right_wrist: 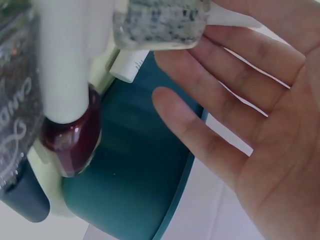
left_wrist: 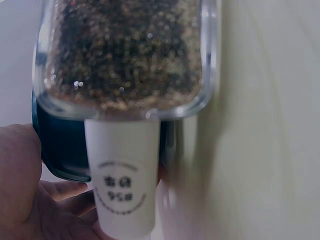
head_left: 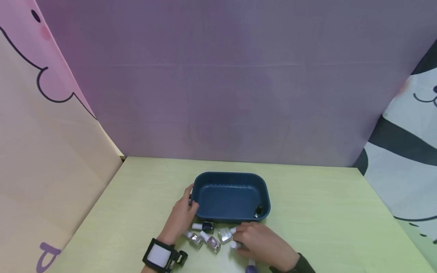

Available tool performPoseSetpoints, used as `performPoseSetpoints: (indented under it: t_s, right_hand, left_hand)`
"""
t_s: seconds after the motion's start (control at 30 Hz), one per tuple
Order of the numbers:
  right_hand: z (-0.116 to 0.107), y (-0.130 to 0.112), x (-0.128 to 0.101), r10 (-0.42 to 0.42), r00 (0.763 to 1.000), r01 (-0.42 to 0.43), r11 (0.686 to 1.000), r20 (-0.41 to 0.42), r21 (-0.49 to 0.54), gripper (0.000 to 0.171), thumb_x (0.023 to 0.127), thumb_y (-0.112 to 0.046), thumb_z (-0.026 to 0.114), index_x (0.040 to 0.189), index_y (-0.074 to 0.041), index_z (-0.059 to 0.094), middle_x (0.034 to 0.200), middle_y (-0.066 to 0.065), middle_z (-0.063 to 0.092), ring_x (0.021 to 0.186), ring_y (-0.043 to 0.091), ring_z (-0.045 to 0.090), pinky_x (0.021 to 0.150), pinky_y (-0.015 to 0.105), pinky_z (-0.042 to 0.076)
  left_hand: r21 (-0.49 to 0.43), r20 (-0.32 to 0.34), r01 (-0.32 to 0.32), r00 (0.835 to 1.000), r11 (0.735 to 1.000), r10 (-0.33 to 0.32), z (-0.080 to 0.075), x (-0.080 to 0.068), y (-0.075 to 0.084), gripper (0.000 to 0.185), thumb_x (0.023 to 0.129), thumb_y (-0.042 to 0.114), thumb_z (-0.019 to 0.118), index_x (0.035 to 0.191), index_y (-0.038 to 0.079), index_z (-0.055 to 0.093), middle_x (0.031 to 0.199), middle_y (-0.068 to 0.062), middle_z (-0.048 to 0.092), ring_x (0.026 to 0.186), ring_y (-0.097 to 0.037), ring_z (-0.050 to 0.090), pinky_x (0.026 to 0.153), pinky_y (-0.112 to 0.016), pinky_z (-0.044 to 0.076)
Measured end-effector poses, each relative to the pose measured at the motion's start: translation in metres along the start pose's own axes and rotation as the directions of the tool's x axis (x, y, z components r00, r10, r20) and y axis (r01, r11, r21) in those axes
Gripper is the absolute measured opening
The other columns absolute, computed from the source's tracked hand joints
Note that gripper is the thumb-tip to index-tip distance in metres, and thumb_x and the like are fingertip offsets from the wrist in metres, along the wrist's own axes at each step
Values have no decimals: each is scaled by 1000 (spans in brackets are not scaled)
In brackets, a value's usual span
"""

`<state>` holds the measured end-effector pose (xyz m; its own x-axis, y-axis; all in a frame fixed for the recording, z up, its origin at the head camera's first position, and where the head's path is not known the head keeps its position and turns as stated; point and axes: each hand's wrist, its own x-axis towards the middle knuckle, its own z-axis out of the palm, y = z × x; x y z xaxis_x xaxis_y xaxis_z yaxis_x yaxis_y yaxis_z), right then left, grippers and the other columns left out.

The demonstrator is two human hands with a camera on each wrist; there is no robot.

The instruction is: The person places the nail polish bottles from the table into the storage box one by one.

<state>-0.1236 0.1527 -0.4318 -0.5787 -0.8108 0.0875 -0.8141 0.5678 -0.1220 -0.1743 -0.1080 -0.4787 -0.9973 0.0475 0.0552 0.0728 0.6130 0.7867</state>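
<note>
My left hand (head_left: 181, 216) grips the left side of a dark blue basin (head_left: 222, 203), its thumb at the rim. Inside the basin's near right corner lies a small dark nail polish bottle (head_left: 258, 210). Just in front of the basin, my right hand (head_left: 263, 242) pinches the white cap of a pale speckled nail polish bottle (head_left: 225, 235) between thumb and fingers; the other fingers spread loosely in the right wrist view. Another white cap (head_left: 235, 245) pokes out from under this hand, its bottle hidden. A glittery bottle (left_wrist: 125, 55) looms large in the left wrist view.
Between the hands lie a dark bottle (head_left: 207, 227) and two glittery bottles, one pinkish (head_left: 214, 244). A purple bottle (head_left: 251, 269) is at the bottom edge. The right wrist view shows a dark red bottle (right_wrist: 72, 145). A purple cloth wall (head_left: 218, 94) stands behind the table.
</note>
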Motion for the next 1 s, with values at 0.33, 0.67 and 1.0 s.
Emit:
performPoseSetpoints:
  t_s: [0.33,0.67,1.0]
  right_hand:
    - [-2,1,0,33,999,-34,999,19,38,10,83,-27,77,81,-20,71,80,-15,62,72,-2,53,65,20,46]
    - [0,3,-1,76,997,-78,995,22,64,18,86,-35,73,74,-22,67,73,-17,57,64,-4,46,58,19,40]
    - [-1,2,-2,50,998,-50,999,-48,-1,13,84,-28,76,79,-20,67,75,-13,56,67,-3,46,57,16,39]
  left_hand:
    - [7,3,14,1000,1000,-14,-1,0,0,63,99,14,50,157,13,26,76,-1,54,56,-12,46,49,-27,38]
    - [2,5,18,1000,1000,-18,0,0,1,62,99,14,50,156,13,26,72,0,52,55,-11,45,49,-27,38]
    - [7,5,9,1000,1000,-9,0,1,1,63,98,14,50,156,14,26,74,0,54,55,-11,46,49,-27,38]
